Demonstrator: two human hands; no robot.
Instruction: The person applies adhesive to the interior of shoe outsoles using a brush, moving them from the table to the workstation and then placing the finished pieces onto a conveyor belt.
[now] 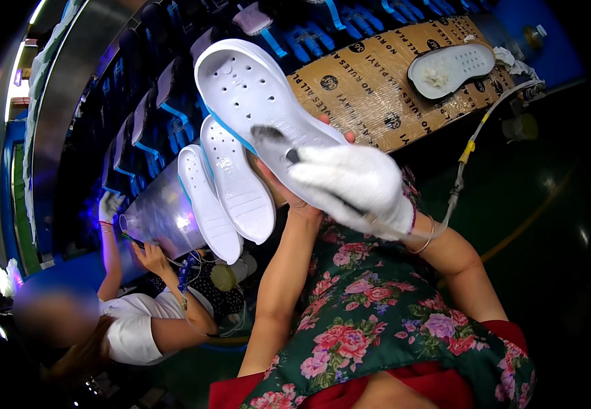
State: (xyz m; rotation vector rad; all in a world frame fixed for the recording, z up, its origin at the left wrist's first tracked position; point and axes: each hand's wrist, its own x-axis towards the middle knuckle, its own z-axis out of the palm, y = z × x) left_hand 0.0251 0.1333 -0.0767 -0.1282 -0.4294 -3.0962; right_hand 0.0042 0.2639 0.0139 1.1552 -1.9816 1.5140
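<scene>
Gloved right hand point(356, 180): fingers bunched closely together around a dark-tipped brush point(269, 135), blurred; whether its tip touches the sole cannot be told.
Bare left hand point(294, 194): gripping a white sole point(241, 82) from beneath, thumb along its left edge, fingertips curling up past its right edge.
Held sole: raised in front of the person, perforated inner face showing, broad end up and left, the other end hidden under the glove.
Left forearm: rises from the lower edge, leaning slightly right.
Right forearm: slants up and left from the lower right, crossing over the sole; a bracelet point(426, 238) rings the wrist, with a thin hose point(453, 198) beside it.
Paired soles: a wider white one point(237, 180) and a narrower white one point(207, 204), overlapping, just left of the left hand.
Cardboard point(350, 95): beyond the hands, bearing a grey dark-rimmed sole point(469, 60).
Co-worker point(138, 334): at left, arms extended.
</scene>
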